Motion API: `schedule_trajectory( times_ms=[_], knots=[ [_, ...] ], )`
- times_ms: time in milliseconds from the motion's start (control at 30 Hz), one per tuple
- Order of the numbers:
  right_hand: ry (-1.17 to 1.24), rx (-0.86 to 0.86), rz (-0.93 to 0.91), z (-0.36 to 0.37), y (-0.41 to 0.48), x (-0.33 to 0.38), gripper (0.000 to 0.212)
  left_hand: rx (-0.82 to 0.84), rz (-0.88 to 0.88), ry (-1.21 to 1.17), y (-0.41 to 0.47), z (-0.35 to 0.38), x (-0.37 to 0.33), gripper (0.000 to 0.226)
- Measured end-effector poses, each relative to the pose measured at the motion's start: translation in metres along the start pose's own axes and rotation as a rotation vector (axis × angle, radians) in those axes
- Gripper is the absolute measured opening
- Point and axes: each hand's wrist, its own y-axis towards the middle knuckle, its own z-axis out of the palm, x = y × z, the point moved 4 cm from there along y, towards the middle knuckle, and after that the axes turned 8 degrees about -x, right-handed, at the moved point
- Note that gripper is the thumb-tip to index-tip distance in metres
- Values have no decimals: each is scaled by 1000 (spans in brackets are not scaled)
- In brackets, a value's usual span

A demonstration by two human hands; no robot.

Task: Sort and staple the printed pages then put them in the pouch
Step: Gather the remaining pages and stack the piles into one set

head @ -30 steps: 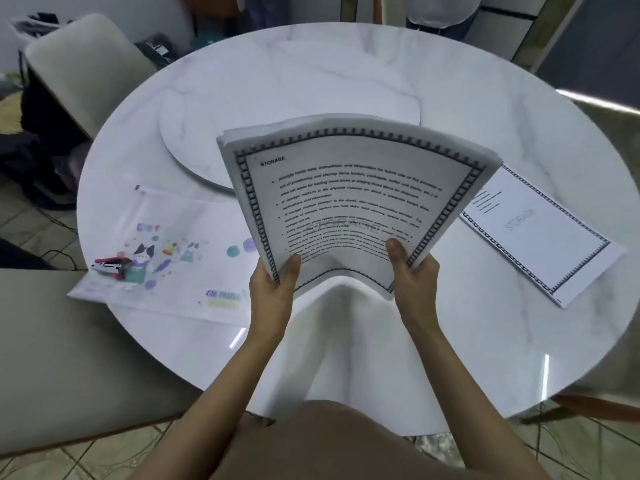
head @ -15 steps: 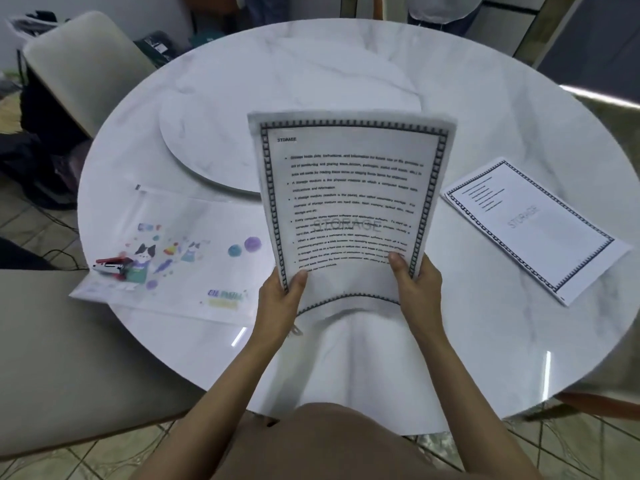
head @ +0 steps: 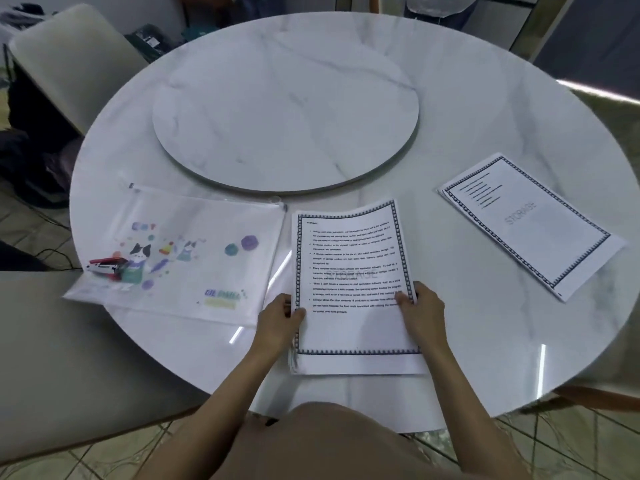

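Stack of printed pages (head: pixel 349 271): lies low over the near part of the table (head: pixel 485 358), text side up, long axis running away from us. We cannot tell whether it rests on the marble or hangs just above it. The far edge lifts in a slight curl.

Left hand (head: pixel 277 320): its grip pinches the stack's left edge, thumb on top of the border. Right hand (head: pixel 420 313): its grip pinches the right edge, thumb laid over the text. The fingers underneath are hidden.

Handling, our judgement:
- Light, thin and floppy. The curl shows that the sheets sag wherever they are unsupported.
- Loose sheets. The left edge looks slightly fanned near the bottom corner, so we expect them to slide on each other.
- Polished marble, likely slippery under paper.
- Easily creased, so a hard pinch would leave a mark.

Where to hold, our judgement: both long edges, low on the page as now, firm enough to stop the sheets creeping. To square the stack, tap one short edge on the table. For stapling, pin one top corner flat.

Also noted:
- A second set of pages (head: pixel 540 230) lies flat well to the right, titled sheet up.
- The pouch (head: pixel 207 271) lies just left of the stack, translucent, with cartoon prints.
- The red stapler (head: pixel 105 266) is at the pouch's far left end. We cannot tell whether it sits on the pouch or inside it.
- Turntable (head: pixel 287 109) sits beyond.
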Motion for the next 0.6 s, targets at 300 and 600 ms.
schedule_trajectory(
  times_ms=[300,600],
  knots=[
    [-119,-130,-85,-8,5,1,24,-12,-120,-221,-5,-23,22,12],
    [-168,-47,-367,28,4,64,22,28,-94,-295,-10,-61,43,15]
  ],
)
